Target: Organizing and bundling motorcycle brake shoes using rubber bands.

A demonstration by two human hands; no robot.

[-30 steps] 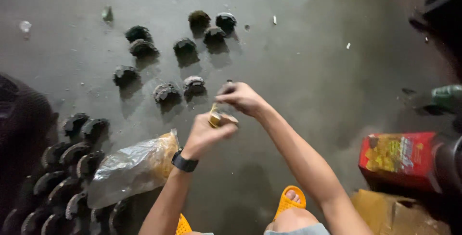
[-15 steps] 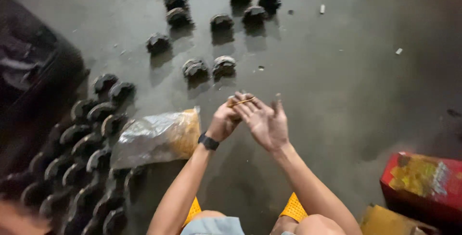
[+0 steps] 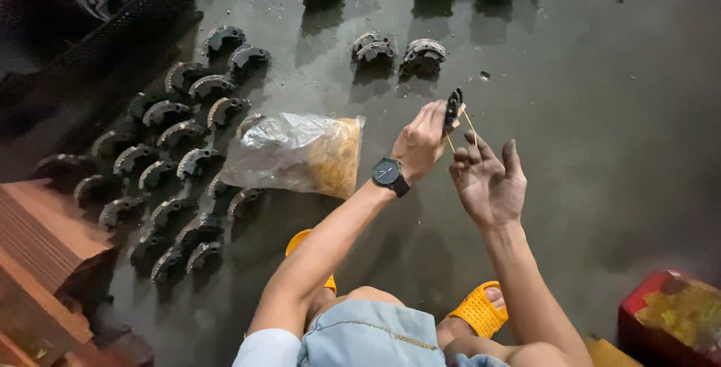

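The left hand [image 3: 422,141] pinches a small dark metal part [image 3: 453,106] above the concrete floor [image 3: 601,111]. Just right of it, the right hand [image 3: 488,179] is open, a yellow rubber band [image 3: 470,126] stretched from its fingers to the part. A clear plastic bag [image 3: 297,153] lies left, rows of dark curved pieces [image 3: 176,138] beyond.

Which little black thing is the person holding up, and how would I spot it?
Start at the clear plastic bag on the grey floor. Right of it, the left hand lifts a small black part. Unlike the parts on the floor, a yellow rubber band stretches from it.
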